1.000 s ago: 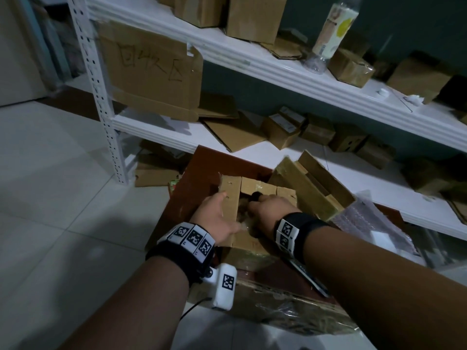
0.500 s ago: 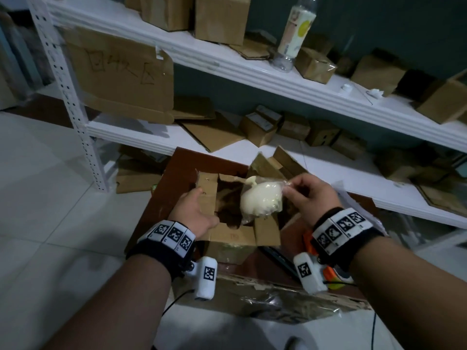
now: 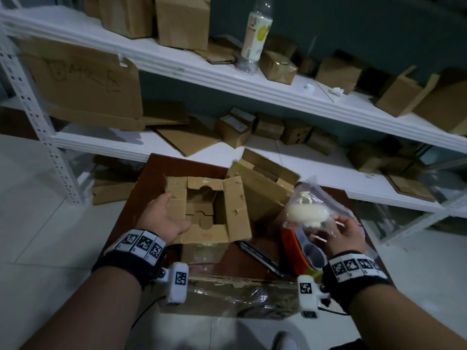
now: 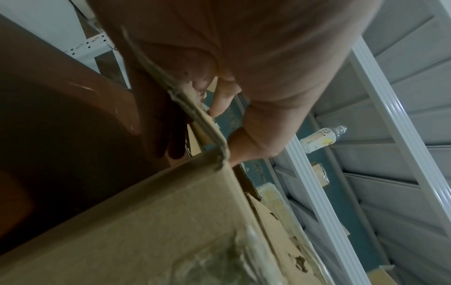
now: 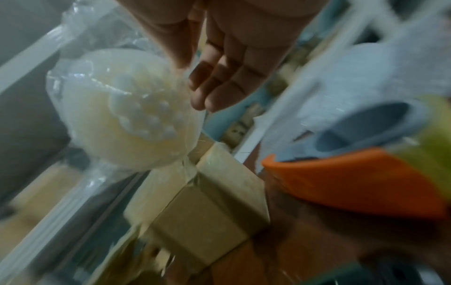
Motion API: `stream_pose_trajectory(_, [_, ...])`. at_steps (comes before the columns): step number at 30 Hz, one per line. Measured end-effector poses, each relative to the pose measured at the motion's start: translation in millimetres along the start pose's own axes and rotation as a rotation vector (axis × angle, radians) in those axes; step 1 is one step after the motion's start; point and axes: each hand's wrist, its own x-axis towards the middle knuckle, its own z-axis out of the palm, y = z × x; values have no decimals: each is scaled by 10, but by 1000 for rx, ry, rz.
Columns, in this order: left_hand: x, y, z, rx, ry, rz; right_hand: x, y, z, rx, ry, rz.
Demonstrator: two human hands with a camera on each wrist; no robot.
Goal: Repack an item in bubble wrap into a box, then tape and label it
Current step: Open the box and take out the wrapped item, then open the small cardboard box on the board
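An open cardboard box (image 3: 236, 210) stands on the brown table (image 3: 126, 210) in the head view. My left hand (image 3: 177, 213) grips its left flap; the left wrist view shows the flap (image 4: 192, 115) pinched between thumb and fingers of my left hand (image 4: 195, 123). To the right of the box, my right hand (image 3: 333, 223) holds up a white rounded item (image 3: 307, 213) wrapped in clear plastic. In the right wrist view the item (image 5: 122, 115) hangs from my right hand (image 5: 190, 83), which pinches the plastic. The inside of the box looks dark.
A second open box (image 3: 265, 188) leans behind the first. An orange tape dispenser (image 3: 290, 246) lies under my right hand, with clear wrap (image 3: 326, 195) beside it. White shelves (image 3: 227, 79) behind hold several cardboard boxes and a bottle (image 3: 255, 34). A taped flat carton (image 3: 227, 296) sits at the table's near edge.
My right hand has lifted the white wrapped item out of the box and carried it to the right, above the tape dispenser. My left hand has stayed on the left flap.
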Motion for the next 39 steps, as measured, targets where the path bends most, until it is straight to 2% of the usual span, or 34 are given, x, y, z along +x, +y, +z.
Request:
stream_pose_trajectory(2, [10,-4,12,-7,-7,-8,26,84,9,7,18,42])
stream_pose_trajectory(6, [46,-37,22,2,0,1,255,327,-92,-325,76,-28])
stream_pose_trajectory(10, [80,-69,33,17,-9,17,483,457,-233,-331,81,117])
stream_pose_trajectory(13, [92,-66,47,23,-7,17,541,445,-310,-181,88,262])
stream_pose_trajectory(14, [91,-59,49,26,-7,23,577,474,-337,-158,82,259])
stream_pose_trajectory(20, [72,-34,28,34,-11,38,725,726,-339,-402,83,169])
stream_pose_trajectory(23, [60,-20,10,21,-10,48,764,766,-330,-441,82,127])
stream_pose_trajectory(28, [44,-48,-51,-61,4,98,-63,130,243,-423,-145,30])
stream_pose_trajectory(31, [6,-47,-92,-164,17,79,-350,82,564,-464,-339,-49])
stream_pose_trajectory(33, [-8,-48,-134,-281,23,71,-471,110,761,-412,-457,-87])
stream_pose_trajectory(36, [-54,-27,-171,-475,-11,85,-604,91,982,-344,-516,-95])
stream_pose_trajectory(39, [-106,3,-151,-614,-81,158,-713,39,1119,-279,-538,-145])
